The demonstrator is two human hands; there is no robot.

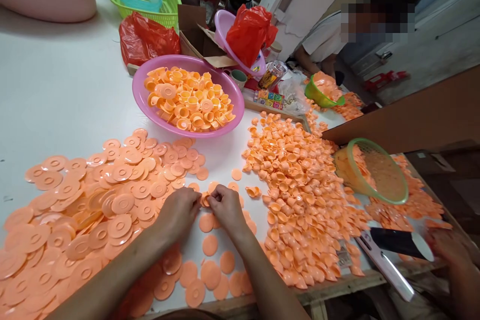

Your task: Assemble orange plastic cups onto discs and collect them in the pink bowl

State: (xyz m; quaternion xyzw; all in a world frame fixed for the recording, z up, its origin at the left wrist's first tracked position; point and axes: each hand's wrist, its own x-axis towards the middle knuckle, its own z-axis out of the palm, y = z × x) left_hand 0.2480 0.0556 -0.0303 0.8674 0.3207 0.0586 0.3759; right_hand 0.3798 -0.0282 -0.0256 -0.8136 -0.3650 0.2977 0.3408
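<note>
My left hand [183, 210] and my right hand [227, 207] meet above the white table, fingertips pinched together. Between them is a small orange plastic piece [205, 199]; the fingers partly cover it, so whether it is a cup or a disc is unclear. Left of my hands spreads a heap of orange toy saucers [122, 201] with raised rings. To the right lies a large pile of small orange toy cups [296, 170], with a pair of cups [253, 191] apart from it. Several flat orange discs [210, 245] lie around and below my hands.
Beyond my hands stands a pink basin [140, 105] full of cups and saucers. A tipped green basket [403, 185], a phone [390, 265] and a black object [399, 242] are at right, near another person's hand [450, 245]. Another person leans beside a green bowl [318, 100].
</note>
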